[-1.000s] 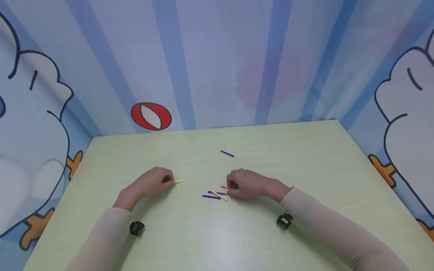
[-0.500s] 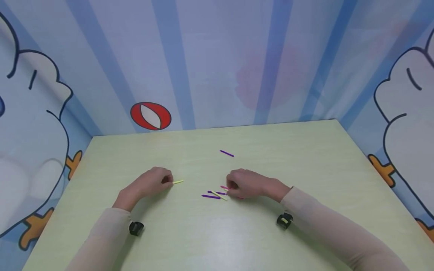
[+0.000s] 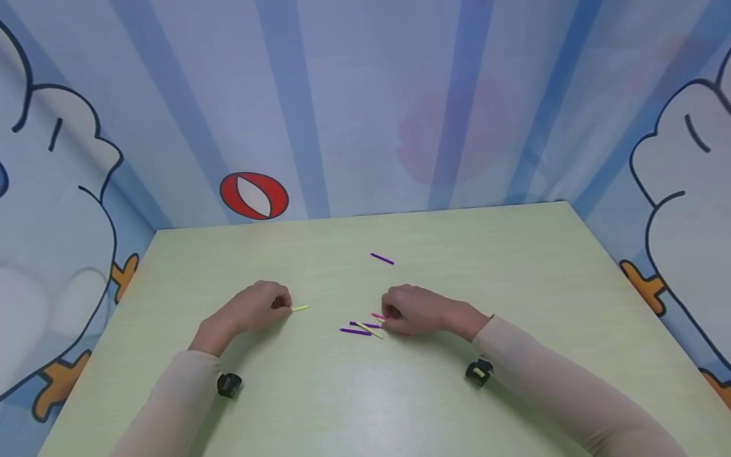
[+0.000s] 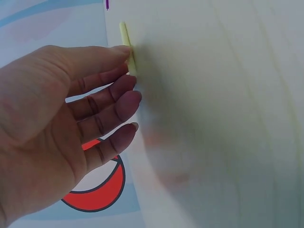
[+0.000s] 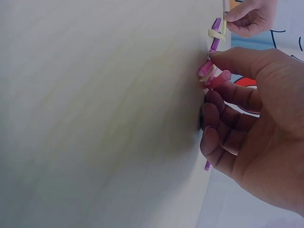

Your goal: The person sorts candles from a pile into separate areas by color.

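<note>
My left hand [image 3: 259,308] pinches a thin yellow stick [image 4: 125,35] between thumb and forefinger, close to the tabletop; its free end points right in the head view. Fingers curled, my right hand [image 3: 419,309] is at a small pile of coloured sticks. In the right wrist view a pink stick [image 5: 206,69] shows between its thumb and forefinger, partly covered by the fingers. Left of that hand lie two purple sticks, the nearer one [image 3: 355,331] apart from the other, with a second yellow stick [image 3: 371,331] crossing the farther one. Part of the pile is hidden under the right hand.
A lone purple stick [image 3: 382,259] lies farther back on the pale table [image 3: 485,254]. Printed blue striped panels [image 3: 365,127] stand along the table's back and sides. A black wrist device [image 3: 230,385] shows at each forearm.
My left hand and its yellow stick have shifted very slightly left, and the stick's free end sits a touch lower. The right hand and the pile have stayed put.
</note>
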A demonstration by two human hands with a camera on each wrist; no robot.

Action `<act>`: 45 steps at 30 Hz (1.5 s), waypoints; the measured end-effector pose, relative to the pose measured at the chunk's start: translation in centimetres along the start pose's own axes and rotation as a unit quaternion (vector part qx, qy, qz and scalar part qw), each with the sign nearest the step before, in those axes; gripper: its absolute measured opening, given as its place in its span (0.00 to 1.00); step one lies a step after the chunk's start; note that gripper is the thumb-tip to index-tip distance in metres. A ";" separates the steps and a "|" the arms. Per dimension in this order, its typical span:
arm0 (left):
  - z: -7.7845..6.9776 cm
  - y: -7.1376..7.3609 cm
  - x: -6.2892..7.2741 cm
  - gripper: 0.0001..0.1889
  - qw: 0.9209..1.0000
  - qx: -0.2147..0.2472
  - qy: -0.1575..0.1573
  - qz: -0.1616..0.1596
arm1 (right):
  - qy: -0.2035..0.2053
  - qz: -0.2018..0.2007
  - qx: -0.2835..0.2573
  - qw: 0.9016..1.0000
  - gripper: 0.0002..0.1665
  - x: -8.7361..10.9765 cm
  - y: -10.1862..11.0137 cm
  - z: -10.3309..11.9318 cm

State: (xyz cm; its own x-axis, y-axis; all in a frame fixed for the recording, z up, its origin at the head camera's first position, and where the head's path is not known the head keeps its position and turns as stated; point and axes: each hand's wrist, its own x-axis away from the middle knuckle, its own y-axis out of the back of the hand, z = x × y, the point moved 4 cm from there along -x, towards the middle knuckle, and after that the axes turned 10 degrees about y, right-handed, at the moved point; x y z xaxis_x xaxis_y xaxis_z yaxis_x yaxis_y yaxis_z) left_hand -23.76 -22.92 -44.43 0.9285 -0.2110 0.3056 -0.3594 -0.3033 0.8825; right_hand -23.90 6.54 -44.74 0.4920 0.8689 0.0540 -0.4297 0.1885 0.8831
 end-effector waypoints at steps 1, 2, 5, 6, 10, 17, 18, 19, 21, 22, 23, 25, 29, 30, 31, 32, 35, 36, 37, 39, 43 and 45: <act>0.0 0.1 0.0 0.03 1.000 0.001 0.004 -0.001 | 0.000 0.000 0.000 1.000 0.06 0.0 0.0 0.0; 0.0 0.2 0.0 0.03 1.000 0.003 0.007 -0.003 | 0.000 0.001 0.001 1.000 0.06 0.0 0.0 0.0; -0.1 0.7 -0.1 0.05 1.000 0.008 0.013 -0.017 | 0.001 0.001 0.001 1.000 0.06 -0.1 0.0 0.0; -0.2 0.8 -0.1 0.06 1.000 0.009 0.010 -0.021 | 0.002 0.001 0.002 1.000 0.06 -0.1 0.0 0.0; -1.2 1.2 -0.3 0.07 0.999 0.014 -0.011 -0.035 | 0.002 -0.001 0.003 1.000 0.06 -0.1 0.0 0.0; -3.8 0.9 -0.6 0.09 0.999 0.020 -0.033 -0.024 | -0.005 0.005 -0.001 1.000 0.07 0.0 -0.3 -0.1; -4.2 0.8 -0.6 0.10 0.999 0.021 -0.037 -0.021 | -0.007 0.004 -0.001 1.000 0.07 0.0 -0.3 -0.1; -4.5 0.6 -0.7 0.10 0.999 0.021 -0.040 -0.019 | -0.007 0.004 -0.001 1.000 0.07 0.0 -0.4 -0.1; -5.2 0.3 -0.8 0.09 0.998 0.020 -0.050 -0.013 | -0.008 0.003 -0.003 1.000 0.07 0.1 -0.4 -0.1; -5.6 0.1 -0.9 0.09 0.998 0.020 -0.054 -0.010 | -0.007 0.003 -0.004 1.000 0.07 0.1 -0.4 -0.1; -5.9 -0.1 -1.0 0.09 0.998 0.020 -0.058 -0.008 | -0.006 0.002 -0.006 1.000 0.07 0.1 -0.4 -0.1; -6.7 -0.6 -1.1 0.09 0.998 0.021 -0.064 -0.002 | -0.004 0.002 -0.006 1.000 0.07 0.0 -0.4 -0.1; -8.0 -1.6 -1.4 0.09 0.996 0.023 -0.083 0.012 | -0.005 0.000 0.000 1.000 0.07 0.0 -0.4 -0.1; -8.3 -1.9 -1.4 0.09 0.996 0.023 -0.089 0.017 | -0.005 0.000 0.000 1.000 0.07 0.0 -0.3 -0.1; -8.6 -2.2 -1.5 0.09 0.995 0.025 -0.095 0.022 | -0.006 0.000 0.002 1.000 0.07 0.0 -0.3 -0.1; -8.7 -2.5 -1.5 0.09 0.994 0.026 -0.098 0.027 | -0.007 0.000 0.000 1.000 0.07 0.0 -0.3 0.0; -9.1 -3.1 -1.5 0.08 0.993 0.032 -0.108 0.042 | -0.005 0.001 -0.003 1.000 0.07 0.0 -0.2 0.0; -9.2 -3.3 -1.5 0.08 0.992 0.030 -0.112 0.045 | -0.005 0.002 -0.004 1.000 0.07 0.0 -0.2 0.0; -9.3 -3.5 -1.5 0.09 0.992 0.030 -0.115 0.047 | -0.006 0.002 -0.002 1.000 0.07 0.0 -0.2 0.0; -9.5 -3.7 -1.6 0.09 0.991 0.026 -0.124 0.049 | -0.006 0.003 -0.002 1.000 0.07 -0.1 -0.1 -0.1; -9.9 -3.7 -1.6 0.08 0.989 0.017 -0.139 0.048 | -0.009 0.003 -0.004 1.000 0.07 -0.1 0.0 -0.1; -10.1 -3.7 -1.6 0.07 0.988 0.016 -0.144 0.049 | -0.006 0.003 -0.009 1.000 0.06 -0.1 0.1 -0.1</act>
State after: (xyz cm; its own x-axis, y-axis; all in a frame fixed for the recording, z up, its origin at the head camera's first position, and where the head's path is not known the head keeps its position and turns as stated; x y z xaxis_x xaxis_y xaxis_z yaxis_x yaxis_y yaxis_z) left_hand -23.01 -12.06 -44.56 0.8253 -0.4957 0.2703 -0.4532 -0.2961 0.8408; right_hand -24.06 6.48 -44.69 0.4991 0.8641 0.0648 -0.4462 0.1922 0.8741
